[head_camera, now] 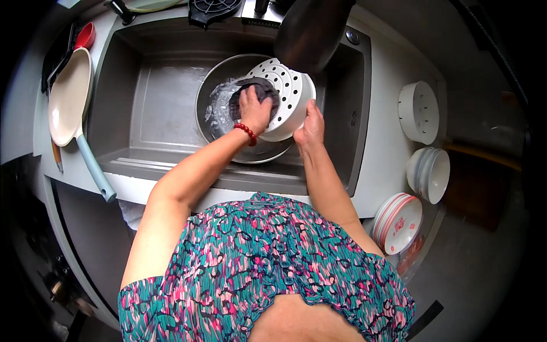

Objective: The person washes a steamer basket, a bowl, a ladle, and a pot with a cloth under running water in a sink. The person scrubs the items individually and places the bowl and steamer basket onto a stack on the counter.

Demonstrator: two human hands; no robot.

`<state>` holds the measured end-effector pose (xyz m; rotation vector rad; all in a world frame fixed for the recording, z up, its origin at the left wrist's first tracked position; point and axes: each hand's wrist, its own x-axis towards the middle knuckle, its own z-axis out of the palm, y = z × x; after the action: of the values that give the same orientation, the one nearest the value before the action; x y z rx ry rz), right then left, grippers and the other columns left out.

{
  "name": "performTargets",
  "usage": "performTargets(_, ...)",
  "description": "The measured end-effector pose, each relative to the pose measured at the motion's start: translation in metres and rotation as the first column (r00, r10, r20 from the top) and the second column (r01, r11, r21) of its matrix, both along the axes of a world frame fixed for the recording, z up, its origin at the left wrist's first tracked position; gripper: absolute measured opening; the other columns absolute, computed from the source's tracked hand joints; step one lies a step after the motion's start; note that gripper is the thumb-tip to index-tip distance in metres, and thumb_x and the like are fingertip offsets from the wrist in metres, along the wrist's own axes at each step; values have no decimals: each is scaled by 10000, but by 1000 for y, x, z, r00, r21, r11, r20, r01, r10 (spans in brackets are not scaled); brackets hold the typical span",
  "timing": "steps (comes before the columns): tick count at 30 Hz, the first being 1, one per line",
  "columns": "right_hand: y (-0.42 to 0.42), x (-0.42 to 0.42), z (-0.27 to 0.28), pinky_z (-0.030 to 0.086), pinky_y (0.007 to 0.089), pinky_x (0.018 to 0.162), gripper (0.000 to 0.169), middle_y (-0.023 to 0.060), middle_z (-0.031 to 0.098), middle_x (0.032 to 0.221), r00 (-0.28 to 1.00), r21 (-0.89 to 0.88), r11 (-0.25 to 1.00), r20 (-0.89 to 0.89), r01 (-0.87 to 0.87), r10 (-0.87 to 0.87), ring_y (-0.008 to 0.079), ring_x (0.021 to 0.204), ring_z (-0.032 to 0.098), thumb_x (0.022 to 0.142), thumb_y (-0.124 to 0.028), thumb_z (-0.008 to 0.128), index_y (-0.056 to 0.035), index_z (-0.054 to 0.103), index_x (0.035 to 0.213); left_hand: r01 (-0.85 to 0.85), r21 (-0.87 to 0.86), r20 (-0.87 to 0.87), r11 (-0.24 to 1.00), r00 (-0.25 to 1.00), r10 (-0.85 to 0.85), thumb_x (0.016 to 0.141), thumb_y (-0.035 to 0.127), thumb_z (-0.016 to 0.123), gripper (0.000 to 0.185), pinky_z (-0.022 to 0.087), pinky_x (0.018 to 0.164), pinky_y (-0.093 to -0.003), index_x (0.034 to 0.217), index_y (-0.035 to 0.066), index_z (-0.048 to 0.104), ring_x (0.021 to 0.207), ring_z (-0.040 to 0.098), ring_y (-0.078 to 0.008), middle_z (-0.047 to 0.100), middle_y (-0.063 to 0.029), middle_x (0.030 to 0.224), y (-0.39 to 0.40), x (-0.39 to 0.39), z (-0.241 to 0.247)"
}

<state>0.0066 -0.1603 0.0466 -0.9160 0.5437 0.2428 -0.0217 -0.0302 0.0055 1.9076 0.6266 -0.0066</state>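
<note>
A white perforated steamer basket [289, 90] is tilted over a round metal basin [256, 160] in the sink. My right hand [311, 125] grips its outer rim on the right. With my left hand [254, 110], wearing a red bead bracelet [246, 133], I press a dark grey cloth [236, 102] against the holed face of the basket. Foamy water [220, 102] shows in the basin to the left of the cloth. The fingertips of my right hand lie at the rim, its thumb partly hidden.
A dark faucet-like object [310, 38] hangs over the basin's back. On the left counter lies a cream pan [70, 98] with a blue handle, near a red ladle [85, 36]. A white holed basket [418, 112], stacked bowls [433, 175] and red-rimmed plates [399, 224] stand on the right.
</note>
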Motion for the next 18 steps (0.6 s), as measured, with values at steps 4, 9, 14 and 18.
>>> performTargets(4,1,1,1,449,403,866,312,118,569,1054,999,7,999,16,-33,33,241,947,563,918,-259,468,-7,490,1100,159,170,350,972,913,-211,779,247,588,667,177,1057,-449,1309,-11,276,1257,225,-436,222,-297,1354,-25,-17,26)
performTargets(9,-13,11,-3,450,414,897,344,159,570,1088,988,228,973,-134,-41,73,281,1001,561,934,-245,405,27,479,1132,316,460,506,830,674,-537,681,77,616,495,315,970,-450,1148,75,451,1140,376,-396,374,-211,1225,-16,-31,70)
performTargets(14,-19,11,5,411,430,943,386,163,526,1178,990,373,923,-59,-99,130,288,1076,520,946,-250,372,28,437,1206,333,792,334,512,465,-820,702,164,541,244,381,809,-387,945,169,530,951,458,-276,447,-120,1032,23,-52,74)
performTargets(18,-16,7,23,365,450,980,367,143,502,1222,993,315,942,34,-117,112,288,1129,478,954,-233,345,-4,429,1228,384,852,130,355,502,-855,687,203,530,91,378,690,-356,776,196,549,796,471,-222,441,-76,858,48,-64,65)
